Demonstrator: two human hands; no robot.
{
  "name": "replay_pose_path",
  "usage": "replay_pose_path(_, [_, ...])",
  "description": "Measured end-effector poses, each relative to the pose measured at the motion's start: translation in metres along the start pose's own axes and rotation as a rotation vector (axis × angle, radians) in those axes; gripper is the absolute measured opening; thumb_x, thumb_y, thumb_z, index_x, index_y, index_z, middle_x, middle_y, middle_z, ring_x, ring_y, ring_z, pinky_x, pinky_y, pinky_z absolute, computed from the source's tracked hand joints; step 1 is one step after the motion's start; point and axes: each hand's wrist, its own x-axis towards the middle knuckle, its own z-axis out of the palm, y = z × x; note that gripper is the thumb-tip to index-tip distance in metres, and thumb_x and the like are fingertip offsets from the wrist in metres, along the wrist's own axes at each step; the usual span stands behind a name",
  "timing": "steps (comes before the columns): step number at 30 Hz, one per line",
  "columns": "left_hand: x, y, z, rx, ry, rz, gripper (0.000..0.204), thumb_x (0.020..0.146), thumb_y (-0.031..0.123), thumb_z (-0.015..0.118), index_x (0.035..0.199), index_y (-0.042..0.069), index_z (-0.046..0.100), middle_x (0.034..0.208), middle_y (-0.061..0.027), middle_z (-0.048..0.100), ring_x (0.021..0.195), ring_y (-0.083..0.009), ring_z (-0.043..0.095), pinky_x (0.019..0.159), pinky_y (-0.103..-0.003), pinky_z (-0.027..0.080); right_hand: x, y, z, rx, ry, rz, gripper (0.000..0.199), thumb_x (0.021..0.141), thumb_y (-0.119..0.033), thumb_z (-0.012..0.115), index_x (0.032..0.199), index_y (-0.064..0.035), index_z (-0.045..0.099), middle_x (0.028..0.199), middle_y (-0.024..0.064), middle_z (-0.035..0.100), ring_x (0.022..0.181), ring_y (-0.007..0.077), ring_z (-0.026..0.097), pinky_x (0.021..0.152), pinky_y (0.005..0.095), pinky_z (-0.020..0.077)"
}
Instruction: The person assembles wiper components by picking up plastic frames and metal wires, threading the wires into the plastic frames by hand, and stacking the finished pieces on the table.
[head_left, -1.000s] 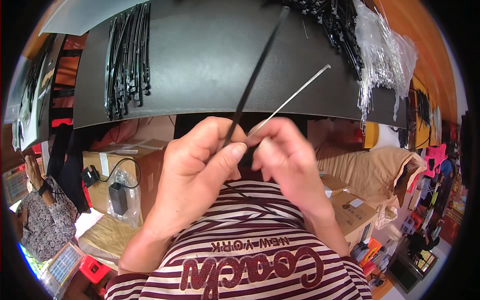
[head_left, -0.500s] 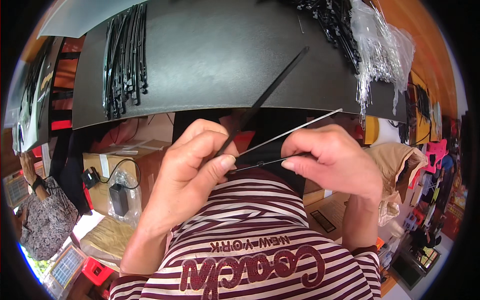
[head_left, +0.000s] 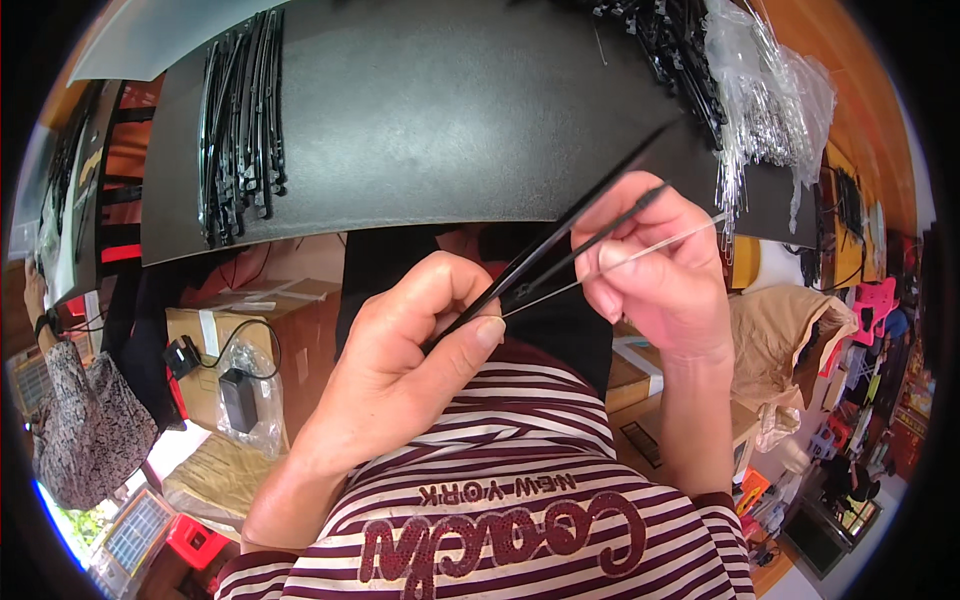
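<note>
My left hand [head_left: 410,340] is closed, thumb against forefinger, on the lower end of a long flat black strip [head_left: 565,230] that slants up to the right. A narrower black strip [head_left: 555,272] with a small knob-like end and a thin silver metal strip [head_left: 685,236] also run out from those fingers. My right hand [head_left: 675,275] has its fingers curled around the narrower black strip, and the silver strip crosses its fingertips. The exact right-hand pinch is partly hidden. Both hands are in front of the dark table's [head_left: 430,120] near edge.
Similar black strips [head_left: 240,130] lie side by side on the table's left. At the far right are a heap of black strips [head_left: 680,70] and a clear bag of silver strips [head_left: 765,120]. Below stand a cardboard box [head_left: 310,335] and a red stool [head_left: 195,542]. Another person's patterned sleeve [head_left: 95,425] shows at left.
My right hand has risen and turned, with the narrower black strip now tilted upward in its fingers. The long black strip and the silver strip have shifted right with my left hand.
</note>
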Motion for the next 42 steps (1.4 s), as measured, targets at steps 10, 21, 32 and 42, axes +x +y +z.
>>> replay_pose_path(10, [0.005,0.001,0.008,0.149,0.084,-0.056,0.002,0.089,0.003,0.051,0.089,0.003,0.049,0.077,0.0010,0.054,0.064,-0.0016,0.041,0.055,-0.017,0.033,0.001,0.001,0.007,-0.164,0.030,-0.040,0.019,0.087,-0.008,0.056,0.102,0.0019,0.054,0.087,0.0051,0.060,0.066,0.0053,0.054,0.051,0.0176,0.0415])
replay_pose_path(21, [0.005,-0.003,0.015,0.134,0.099,0.010,0.004,0.092,0.006,0.046,0.091,0.002,0.046,0.069,0.0001,0.051,0.062,-0.0033,0.041,0.056,-0.019,0.034,0.001,0.006,0.017,-0.316,0.154,-0.055,0.016,0.091,-0.013,0.055,0.092,0.0027,0.051,0.085,0.0137,0.060,0.056,0.0082,0.053,0.045,0.0181,0.0419])
replay_pose_path(32, [0.001,-0.001,0.014,0.126,0.115,-0.040,0.007,0.093,0.009,0.045,0.090,0.003,0.046,0.063,0.0009,0.048,0.055,-0.0037,0.040,0.051,-0.020,0.033,-0.007,0.008,0.034,-0.309,0.169,-0.117,0.013,0.089,-0.007,0.058,0.095,0.0018,0.051,0.078,0.0046,0.058,0.062,0.0049,0.054,0.052,0.0171,0.0431])
replay_pose_path(42, [-0.008,0.008,0.010,-0.038,0.079,0.008,0.031,0.096,0.015,0.046,0.122,-0.002,0.050,0.071,0.0075,0.042,0.056,0.0010,0.031,0.048,-0.016,0.023,0.006,-0.003,0.044,-0.312,0.137,-0.007,0.022,0.090,-0.007,0.057,0.106,0.0035,0.047,0.084,0.0075,0.058,0.066,0.0067,0.054,0.058,0.0184,0.0458])
